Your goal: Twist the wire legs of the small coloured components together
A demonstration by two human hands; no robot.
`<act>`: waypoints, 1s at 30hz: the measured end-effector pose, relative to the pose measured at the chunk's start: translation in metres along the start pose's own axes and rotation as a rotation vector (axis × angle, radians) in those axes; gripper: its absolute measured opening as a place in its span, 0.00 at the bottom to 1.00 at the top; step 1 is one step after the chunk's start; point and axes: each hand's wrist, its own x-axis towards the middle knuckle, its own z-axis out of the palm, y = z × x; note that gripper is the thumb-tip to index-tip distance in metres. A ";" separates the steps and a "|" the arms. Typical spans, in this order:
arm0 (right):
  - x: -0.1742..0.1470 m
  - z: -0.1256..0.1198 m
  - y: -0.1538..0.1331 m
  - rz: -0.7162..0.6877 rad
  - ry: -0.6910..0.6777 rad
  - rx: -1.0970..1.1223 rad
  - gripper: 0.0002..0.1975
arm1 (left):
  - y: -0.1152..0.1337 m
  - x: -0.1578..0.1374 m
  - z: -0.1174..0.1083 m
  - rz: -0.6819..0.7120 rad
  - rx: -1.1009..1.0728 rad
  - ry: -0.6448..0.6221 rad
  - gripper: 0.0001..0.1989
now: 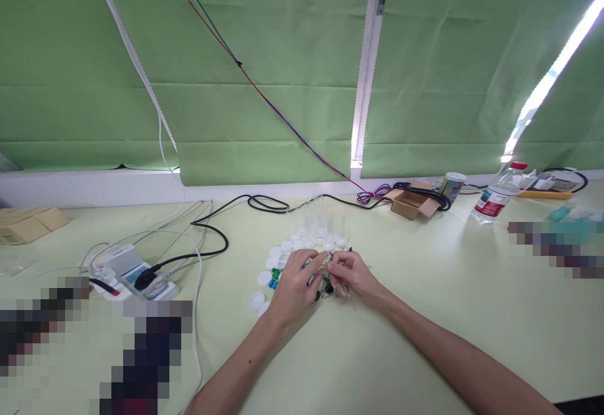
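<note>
My left hand [297, 286] and my right hand [356, 276] meet over a cluster of small things on the table, fingertips almost touching. Both are closed in a pinch around a tiny item that I cannot make out. White round lids [257, 302] lie in a curve left of and behind my left hand. Beyond the fingers stand several clear thin pieces [316, 220], perhaps tubes. Beside my left hand are a green piece [276, 273] and a blue piece [272, 284]. A small black part [329, 289] lies below my fingertips, with thin wires near it. My hands hide part of the cluster.
A power strip [151, 283] with plugs and a white cable [200, 314] is at left. Along the back run a black cable [226, 239], an opened cardboard box [411, 204], a canister [453, 187] and a water bottle [499, 195]. Cardboard boxes [28, 225] sit far left.
</note>
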 end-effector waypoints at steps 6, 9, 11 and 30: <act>-0.001 0.000 -0.002 0.002 -0.001 -0.017 0.19 | 0.001 0.001 0.001 0.017 -0.015 0.006 0.18; -0.001 0.001 -0.003 -0.005 0.013 -0.028 0.19 | 0.001 0.000 0.002 0.010 -0.010 0.012 0.19; -0.001 0.001 -0.004 -0.010 0.023 -0.037 0.19 | 0.001 0.000 0.003 0.002 -0.004 0.019 0.19; 0.000 0.000 0.001 -0.338 0.365 -0.913 0.10 | 0.002 0.004 0.000 -0.103 0.097 0.305 0.18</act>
